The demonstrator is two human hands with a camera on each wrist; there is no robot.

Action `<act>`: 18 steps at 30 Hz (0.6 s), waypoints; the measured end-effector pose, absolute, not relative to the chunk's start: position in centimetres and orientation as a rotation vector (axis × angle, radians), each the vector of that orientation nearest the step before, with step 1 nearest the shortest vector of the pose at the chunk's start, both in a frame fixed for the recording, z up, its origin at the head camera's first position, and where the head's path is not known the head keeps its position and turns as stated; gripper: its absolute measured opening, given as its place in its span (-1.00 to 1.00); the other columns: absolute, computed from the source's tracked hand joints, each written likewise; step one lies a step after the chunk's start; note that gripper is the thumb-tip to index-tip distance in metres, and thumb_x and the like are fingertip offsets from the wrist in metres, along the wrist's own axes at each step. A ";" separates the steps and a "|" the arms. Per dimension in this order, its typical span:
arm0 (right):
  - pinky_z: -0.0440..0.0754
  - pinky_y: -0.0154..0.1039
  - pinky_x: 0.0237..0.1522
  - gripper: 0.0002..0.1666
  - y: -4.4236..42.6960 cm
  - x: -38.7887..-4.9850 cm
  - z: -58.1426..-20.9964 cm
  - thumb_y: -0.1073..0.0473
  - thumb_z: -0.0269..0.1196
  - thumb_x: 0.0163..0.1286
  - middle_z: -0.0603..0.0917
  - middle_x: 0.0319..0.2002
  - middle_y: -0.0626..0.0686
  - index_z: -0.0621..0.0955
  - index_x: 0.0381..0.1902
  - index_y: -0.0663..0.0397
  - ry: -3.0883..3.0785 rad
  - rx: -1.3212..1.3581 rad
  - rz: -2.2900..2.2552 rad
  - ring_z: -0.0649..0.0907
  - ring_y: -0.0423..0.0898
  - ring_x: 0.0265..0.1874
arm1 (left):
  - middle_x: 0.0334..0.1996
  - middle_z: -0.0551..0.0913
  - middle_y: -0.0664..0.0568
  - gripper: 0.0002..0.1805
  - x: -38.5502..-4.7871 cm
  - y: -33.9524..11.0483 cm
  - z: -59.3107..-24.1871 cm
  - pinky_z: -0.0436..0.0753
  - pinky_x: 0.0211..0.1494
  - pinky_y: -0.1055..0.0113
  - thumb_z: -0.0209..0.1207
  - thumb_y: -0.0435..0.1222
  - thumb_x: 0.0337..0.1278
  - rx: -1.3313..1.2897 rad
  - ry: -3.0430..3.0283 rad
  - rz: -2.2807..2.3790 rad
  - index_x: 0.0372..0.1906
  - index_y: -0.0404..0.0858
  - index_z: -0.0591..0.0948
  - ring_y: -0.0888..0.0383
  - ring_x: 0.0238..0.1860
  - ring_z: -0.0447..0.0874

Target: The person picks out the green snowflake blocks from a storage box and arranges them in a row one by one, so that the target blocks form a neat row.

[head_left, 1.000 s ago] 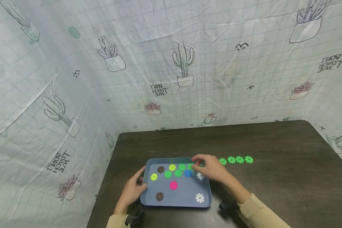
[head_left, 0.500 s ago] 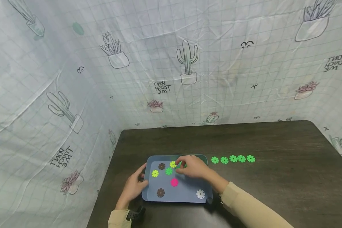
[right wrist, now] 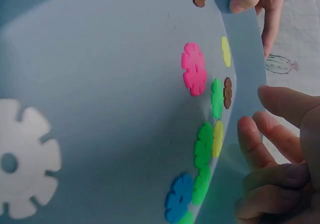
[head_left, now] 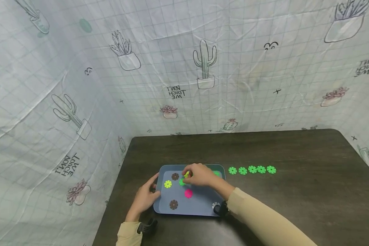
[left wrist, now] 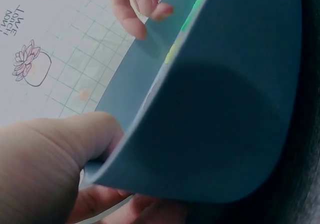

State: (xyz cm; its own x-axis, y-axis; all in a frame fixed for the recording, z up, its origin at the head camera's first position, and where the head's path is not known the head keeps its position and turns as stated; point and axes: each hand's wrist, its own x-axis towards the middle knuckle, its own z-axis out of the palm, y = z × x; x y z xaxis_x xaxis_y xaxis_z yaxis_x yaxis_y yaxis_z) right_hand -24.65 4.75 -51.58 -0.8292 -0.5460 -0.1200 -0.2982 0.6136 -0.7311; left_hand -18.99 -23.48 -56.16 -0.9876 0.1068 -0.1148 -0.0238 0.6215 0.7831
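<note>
My left hand [head_left: 144, 198] grips the left edge of the blue-grey tray [head_left: 200, 206]; in the left wrist view its thumb lies over the rim and its fingers are below. Above the tray's back part hovers my right hand [head_left: 200, 175], partly covering a yellow disc [head_left: 186, 174] and a green disc [head_left: 181, 181]. The right wrist view shows that hand [right wrist: 280, 154] with thumb and fingers apart, holding nothing, beside several green discs [right wrist: 203, 146] and a yellow one [right wrist: 218, 138]. A pink disc [head_left: 188, 193] lies mid-tray, a blue disc [right wrist: 178, 199] by the green ones.
Several green discs [head_left: 252, 169] lie in a row on the dark table [head_left: 295, 198], right of the tray. Brown discs [head_left: 173, 204], another yellow disc [head_left: 167, 184] and a white disc [right wrist: 30, 159] are in the tray. A patterned cloth [head_left: 240, 68] hangs behind the table.
My right hand has moved left across the tray from its back right corner, uncovering the left end of the green row. My left hand has kept its grip on the tray.
</note>
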 end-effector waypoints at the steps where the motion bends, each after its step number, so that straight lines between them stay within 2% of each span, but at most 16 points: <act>1: 0.56 -0.18 -0.37 -0.69 4.6 -24.8 -51.7 0.10 0.44 0.34 0.69 -0.38 -0.13 0.76 -0.01 0.06 2.513 -0.675 -1.035 0.61 -0.21 -0.48 | -0.19 0.63 -0.04 -0.17 -19.0 -23.5 -56.2 0.43 -0.55 0.32 0.24 -0.45 0.10 0.070 2.694 1.301 0.56 -0.08 0.39 0.25 -0.66 0.36; 6: 0.61 -0.07 -0.29 -0.68 3.8 -25.2 -52.8 0.04 0.49 0.26 0.71 -0.33 -0.13 0.77 -0.04 -0.04 2.563 -0.642 -0.930 0.65 -0.17 -0.38 | -0.21 0.61 -0.02 -0.17 -19.0 -23.4 -56.4 0.43 -0.55 0.31 0.25 -0.44 0.11 0.073 2.699 1.289 0.56 -0.08 0.39 0.25 -0.64 0.38; 10: 0.60 0.00 -0.28 -0.67 3.6 -25.2 -53.6 0.01 0.54 0.19 0.67 -0.38 -0.16 0.77 -0.09 -0.11 2.637 -0.625 -0.818 0.63 -0.13 -0.37 | -0.21 0.60 -0.03 -0.18 -18.9 -23.4 -56.5 0.43 -0.53 0.31 0.25 -0.44 0.12 0.079 2.690 1.293 0.56 -0.09 0.39 0.24 -0.62 0.40; 18: 0.55 -0.05 -0.36 -0.68 3.1 -25.3 -53.9 0.00 0.54 0.17 0.59 -0.44 -0.19 0.77 -0.11 -0.15 2.693 -0.634 -0.727 0.56 -0.15 -0.44 | -0.18 0.61 -0.07 -0.17 -19.0 -23.5 -56.2 0.45 -0.53 0.31 0.24 -0.45 0.12 0.071 2.680 1.287 0.57 -0.10 0.37 0.23 -0.62 0.41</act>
